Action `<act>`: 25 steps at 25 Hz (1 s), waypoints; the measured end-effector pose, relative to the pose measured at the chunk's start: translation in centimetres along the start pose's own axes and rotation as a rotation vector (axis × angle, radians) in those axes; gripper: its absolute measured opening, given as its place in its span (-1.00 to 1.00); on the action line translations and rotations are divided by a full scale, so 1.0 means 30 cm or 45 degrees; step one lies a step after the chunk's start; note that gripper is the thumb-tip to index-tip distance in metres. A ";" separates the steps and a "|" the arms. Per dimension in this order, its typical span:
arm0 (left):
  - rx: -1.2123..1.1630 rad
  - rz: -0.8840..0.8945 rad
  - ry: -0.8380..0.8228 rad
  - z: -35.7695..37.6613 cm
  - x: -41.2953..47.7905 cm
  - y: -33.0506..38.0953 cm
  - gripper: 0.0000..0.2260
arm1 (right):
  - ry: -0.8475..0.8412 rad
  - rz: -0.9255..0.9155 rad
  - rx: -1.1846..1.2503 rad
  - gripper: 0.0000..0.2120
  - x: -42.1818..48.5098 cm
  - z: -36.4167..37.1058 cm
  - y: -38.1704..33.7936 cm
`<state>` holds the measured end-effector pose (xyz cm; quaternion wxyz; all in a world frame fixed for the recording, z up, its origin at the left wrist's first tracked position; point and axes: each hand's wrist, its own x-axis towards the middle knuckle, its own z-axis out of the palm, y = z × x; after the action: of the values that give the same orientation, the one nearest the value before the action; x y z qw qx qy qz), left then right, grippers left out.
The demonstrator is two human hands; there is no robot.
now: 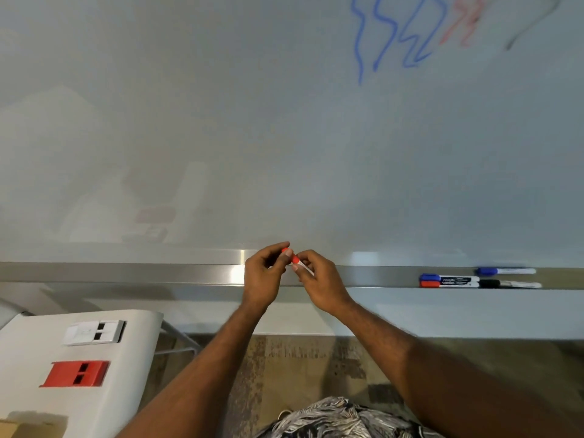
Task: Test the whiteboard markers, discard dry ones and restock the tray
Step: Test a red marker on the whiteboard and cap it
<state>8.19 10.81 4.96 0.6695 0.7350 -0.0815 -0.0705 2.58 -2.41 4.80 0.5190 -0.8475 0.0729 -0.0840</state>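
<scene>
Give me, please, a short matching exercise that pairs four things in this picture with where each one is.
Things:
1. red marker
2. black-capped marker
3. red eraser
4. blue scribbles

Places:
A. on the white table, lower left
B. on the whiteboard, upper right
C. between both hands
D. in the marker tray, at the right

Pairs: 1-C, 2-D, 3-A, 4-B
</scene>
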 end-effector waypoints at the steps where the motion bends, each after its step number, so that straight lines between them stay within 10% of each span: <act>1: -0.054 -0.048 0.007 0.018 -0.005 0.014 -0.80 | 0.031 -0.028 -0.008 -0.82 -0.010 -0.010 0.003; 11: -0.164 -0.094 0.250 0.077 0.041 0.077 -0.92 | 0.118 0.056 -0.117 -0.73 -0.063 -0.132 0.097; 25: 0.884 -0.110 -0.331 0.184 0.094 -0.232 -0.89 | 0.169 0.214 -0.065 -0.76 -0.144 -0.311 0.228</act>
<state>9.93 5.46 -2.48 0.3608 0.9060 -0.1536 -0.1595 -3.91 -12.67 2.58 0.4965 -0.8439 0.1800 -0.0944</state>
